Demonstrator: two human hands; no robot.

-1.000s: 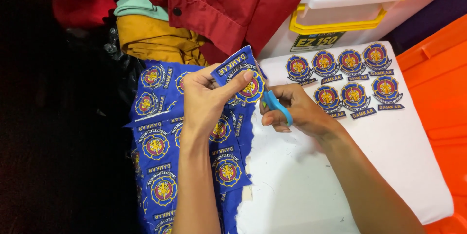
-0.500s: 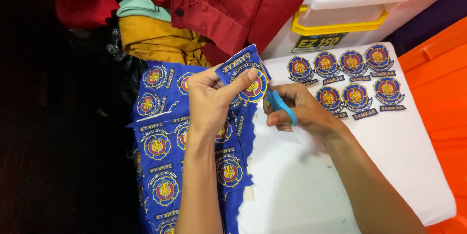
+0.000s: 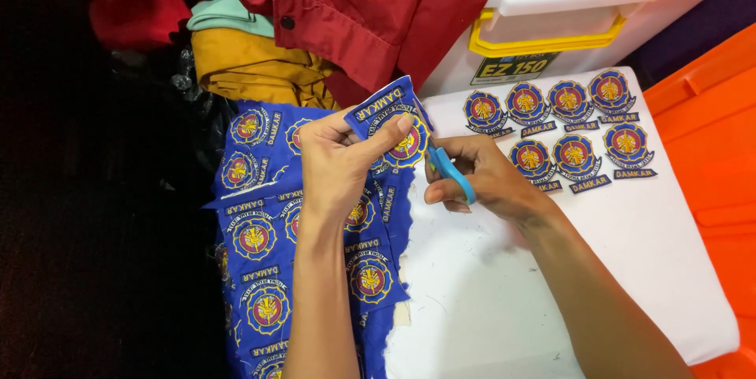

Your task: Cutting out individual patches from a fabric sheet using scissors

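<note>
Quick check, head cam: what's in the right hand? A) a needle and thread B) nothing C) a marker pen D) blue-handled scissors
D: the right hand has its fingers through the blue-handled scissors, blades pointed at the blue patch that the left hand holds up.

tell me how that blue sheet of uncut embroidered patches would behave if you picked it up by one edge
The blue patch sheet would likely flop: it drapes and creases over the white board's edge. The left hand bends its top corner easily, so it is probably thin and light. The dense stitched emblems may stiffen it slightly, as the cut patches lie flat.
</note>
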